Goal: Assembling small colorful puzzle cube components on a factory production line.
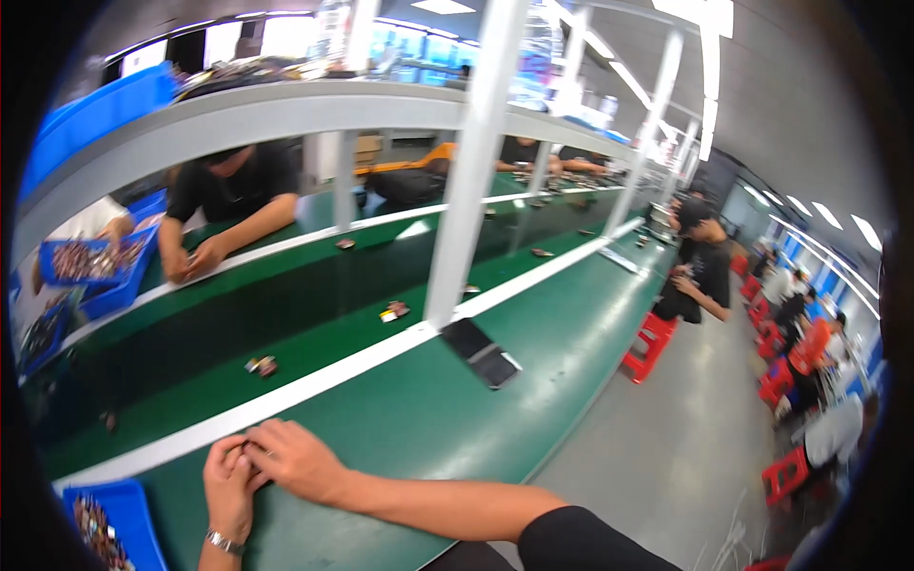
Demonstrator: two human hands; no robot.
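Observation:
Over the green worktop, near its white border rail, my two hands meet with fingertips together. My left hand, with a metal watch on its wrist, is closed, fingers bent in a pinch. From the right, my right hand reaches across and closes its fingers against the left ones. A tiny dark bit shows between the fingertips; what it is stays hidden. Beside my left hand stands a blue bin filled with small reddish-brown and metallic parts.
Beyond the rail runs a green conveyor belt carrying scattered small parts. A dark phone-like slab lies by a white post. Across the belt, a person works near blue bins. Red stools stand right.

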